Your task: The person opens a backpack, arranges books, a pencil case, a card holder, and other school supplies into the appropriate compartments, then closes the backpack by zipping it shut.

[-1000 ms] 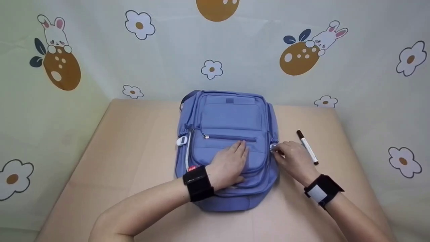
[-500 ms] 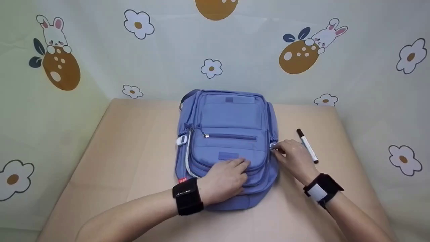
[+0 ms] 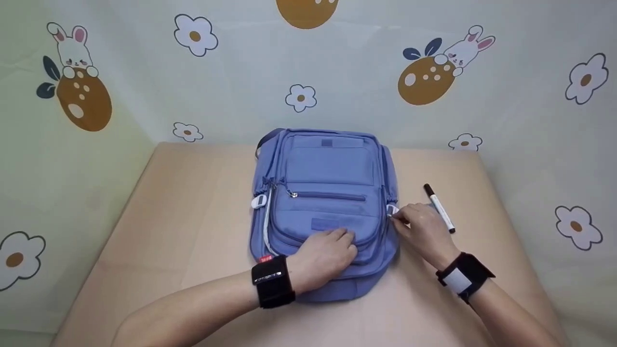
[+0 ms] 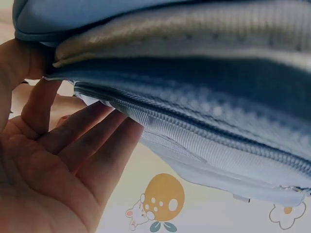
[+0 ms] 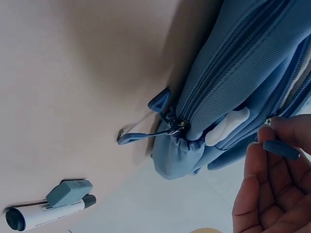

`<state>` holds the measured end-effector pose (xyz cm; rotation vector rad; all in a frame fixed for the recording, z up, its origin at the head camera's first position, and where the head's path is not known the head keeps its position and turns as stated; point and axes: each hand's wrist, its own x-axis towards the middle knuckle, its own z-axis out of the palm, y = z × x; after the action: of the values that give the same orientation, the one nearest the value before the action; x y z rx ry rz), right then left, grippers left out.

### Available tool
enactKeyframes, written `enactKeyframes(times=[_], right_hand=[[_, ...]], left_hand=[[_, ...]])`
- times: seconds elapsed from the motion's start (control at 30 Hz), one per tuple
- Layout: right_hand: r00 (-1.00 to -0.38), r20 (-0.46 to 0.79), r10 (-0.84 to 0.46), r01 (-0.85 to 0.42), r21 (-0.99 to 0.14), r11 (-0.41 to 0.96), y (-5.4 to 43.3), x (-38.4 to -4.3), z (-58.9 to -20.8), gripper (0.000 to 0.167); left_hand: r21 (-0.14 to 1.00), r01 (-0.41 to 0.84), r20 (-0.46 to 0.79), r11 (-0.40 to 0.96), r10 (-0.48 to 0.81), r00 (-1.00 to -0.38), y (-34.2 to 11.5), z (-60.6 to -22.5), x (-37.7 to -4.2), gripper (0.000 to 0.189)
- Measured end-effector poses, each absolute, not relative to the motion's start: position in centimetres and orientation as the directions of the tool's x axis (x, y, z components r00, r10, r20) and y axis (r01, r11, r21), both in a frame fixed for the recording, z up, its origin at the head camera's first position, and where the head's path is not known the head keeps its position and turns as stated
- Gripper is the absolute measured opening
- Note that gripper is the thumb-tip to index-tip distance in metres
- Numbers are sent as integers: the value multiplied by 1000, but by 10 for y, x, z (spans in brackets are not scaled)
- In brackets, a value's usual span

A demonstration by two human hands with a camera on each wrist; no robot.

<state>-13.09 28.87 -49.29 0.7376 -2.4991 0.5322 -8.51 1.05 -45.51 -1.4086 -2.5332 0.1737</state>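
A blue backpack (image 3: 332,166) lies front side up on the table. My left hand (image 3: 323,260) is at its lower front; in the left wrist view, thumb and forefinger pinch the fabric edge of a front compartment (image 4: 204,77) whose zipper is parted, the other fingers stretched out beneath. Pale lining (image 4: 184,34) shows in the gap. At the bag's right side my right hand (image 3: 424,231) pinches the small blue zipper pull (image 5: 281,149) by its slider, near a white side clip (image 5: 227,127).
Right of the bag lie a marker (image 3: 441,212) and, against it, a blue-green eraser (image 5: 69,191) mostly hidden behind my right hand in the head view. Two more zipper pulls (image 5: 159,100) dangle from the bag's side. A patterned curtain (image 3: 241,72) rises behind the table (image 3: 193,193).
My left hand has slid down and left over the bag's front, uncovering a small patch. The pale zipper edge at left has shifted down. My right hand stays at the side clip.
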Motion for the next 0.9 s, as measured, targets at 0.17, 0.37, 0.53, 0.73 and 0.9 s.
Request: enactKeyframes(times=[0.17, 0.37, 0.53, 0.73, 0.9], right_hand=[[-777, 484, -402, -569, -266, 778, 284, -117, -488, 17], [-838, 361, -410, -527, -335, 781, 277, -100, -481, 16], [-864, 283, -417, -500, -372, 782, 273, -91, -478, 13], [-870, 278, -407, -489, -378, 786, 272, -90, -483, 12], [-863, 290, -414, -498, -346, 795, 273, -91, -489, 10]], left_hand=[[-226, 816, 158, 531, 847, -508, 11, -456, -85, 10], [-249, 810, 180, 531, 847, -501, 10, -457, -84, 10], [-259, 809, 183, 528, 849, -496, 9, -457, -85, 9], [-238, 823, 164, 515, 857, -489, 4, -456, -87, 9], [-214, 831, 170, 514, 857, -486, -3, -455, -86, 23]])
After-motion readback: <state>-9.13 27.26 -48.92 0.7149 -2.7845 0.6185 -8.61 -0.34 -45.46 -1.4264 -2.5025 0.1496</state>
